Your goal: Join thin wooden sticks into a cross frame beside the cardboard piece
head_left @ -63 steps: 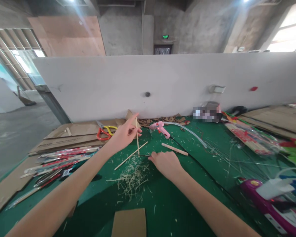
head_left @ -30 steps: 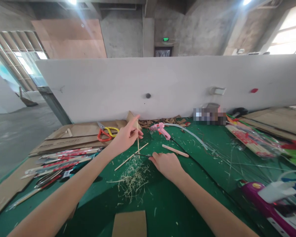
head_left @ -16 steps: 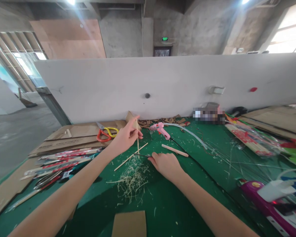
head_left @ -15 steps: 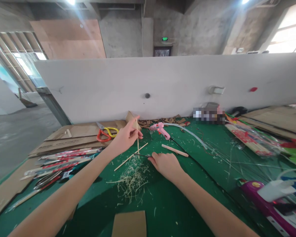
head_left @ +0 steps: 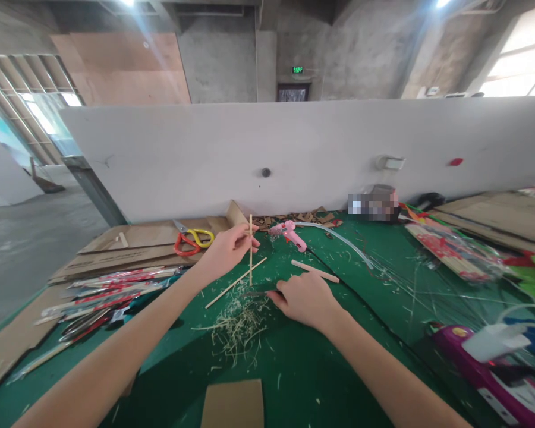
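Note:
My left hand (head_left: 234, 245) pinches a thin wooden stick (head_left: 251, 264), which points nearly straight up and down in view. My right hand (head_left: 307, 297) is closed on a thin dark knife blade (head_left: 255, 293), its handle hidden by the fingers. The blade lies just below the stick's lower end, apart from it. A second wooden stick (head_left: 232, 285) rests slantwise on the green table, behind the first. Under the blade spreads a heap of pale wood shavings (head_left: 238, 327). Beyond my right hand lies a thicker wooden rod (head_left: 315, 271).
A pink glue gun (head_left: 289, 233) with a black cord lies at the back. To the left are scissors (head_left: 191, 242), cardboard (head_left: 111, 261) and packaged sticks (head_left: 116, 285). A purple power strip (head_left: 463, 362) sits at right; a cardboard piece (head_left: 233, 404) lies in front.
My right hand has drawn the blade a little toward me, off the stick. My left index finger has curled in, and the stick's upper end now shows above the hand.

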Motion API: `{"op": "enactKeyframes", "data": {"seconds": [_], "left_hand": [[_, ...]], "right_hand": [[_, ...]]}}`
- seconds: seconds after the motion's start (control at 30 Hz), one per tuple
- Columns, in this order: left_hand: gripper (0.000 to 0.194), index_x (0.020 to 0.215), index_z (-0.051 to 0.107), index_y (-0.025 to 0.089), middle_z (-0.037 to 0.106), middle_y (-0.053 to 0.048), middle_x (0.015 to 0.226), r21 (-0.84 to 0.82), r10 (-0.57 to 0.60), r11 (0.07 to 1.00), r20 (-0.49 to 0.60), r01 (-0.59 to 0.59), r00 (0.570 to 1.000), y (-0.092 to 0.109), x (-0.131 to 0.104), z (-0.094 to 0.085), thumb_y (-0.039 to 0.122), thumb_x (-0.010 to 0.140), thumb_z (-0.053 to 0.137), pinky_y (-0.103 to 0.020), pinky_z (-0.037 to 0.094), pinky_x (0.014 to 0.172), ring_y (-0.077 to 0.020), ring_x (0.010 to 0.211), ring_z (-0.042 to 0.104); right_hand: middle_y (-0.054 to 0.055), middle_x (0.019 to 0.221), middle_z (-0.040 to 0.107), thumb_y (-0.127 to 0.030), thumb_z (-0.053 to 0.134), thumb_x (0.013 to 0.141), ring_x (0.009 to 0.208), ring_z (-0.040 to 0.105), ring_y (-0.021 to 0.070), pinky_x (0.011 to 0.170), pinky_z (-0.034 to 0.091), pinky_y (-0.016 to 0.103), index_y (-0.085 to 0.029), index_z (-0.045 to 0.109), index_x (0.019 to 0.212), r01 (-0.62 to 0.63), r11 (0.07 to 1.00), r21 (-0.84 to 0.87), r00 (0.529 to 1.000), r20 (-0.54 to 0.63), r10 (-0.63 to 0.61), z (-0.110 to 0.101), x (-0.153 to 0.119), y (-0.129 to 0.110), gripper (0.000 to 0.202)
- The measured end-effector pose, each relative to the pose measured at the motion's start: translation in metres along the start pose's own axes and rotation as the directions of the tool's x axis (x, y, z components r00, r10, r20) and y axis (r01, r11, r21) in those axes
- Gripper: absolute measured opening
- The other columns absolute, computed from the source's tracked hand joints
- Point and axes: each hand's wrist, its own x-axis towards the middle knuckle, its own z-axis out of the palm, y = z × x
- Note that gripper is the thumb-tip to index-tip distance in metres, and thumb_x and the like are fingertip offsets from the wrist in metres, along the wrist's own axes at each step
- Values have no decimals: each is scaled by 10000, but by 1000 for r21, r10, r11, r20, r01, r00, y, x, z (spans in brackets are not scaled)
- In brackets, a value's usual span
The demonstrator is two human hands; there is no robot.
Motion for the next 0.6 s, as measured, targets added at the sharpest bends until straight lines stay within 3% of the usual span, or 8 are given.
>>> {"op": "enactKeyframes", "data": {"seconds": [0.33, 0.6], "left_hand": [[258, 1071, 524, 174, 663, -76, 886, 2, 1, 1000, 8, -1, 1000, 1, -1, 0, 284, 881, 388, -312, 525, 748, -168, 785, 655], [249, 1055, 529, 178, 658, -70, 890, 19, -9, 1000, 16, 9, 1000, 2, 0, 0, 296, 885, 390, -324, 522, 762, -168, 800, 650]], "right_hand": [[93, 704, 641, -457, 231, 917, 671, 637, 205, 572, 399, 270, -175, 581, 887, -140, 990, 21, 990, -18, 140, 18, 17, -15, 450], [77, 707, 630, -454, 192, 917, 656, 626, 195, 558, 380, 260, -189, 558, 905, -136, 989, 55, 991, -4, 137, 13, 13, -9, 452]]}}
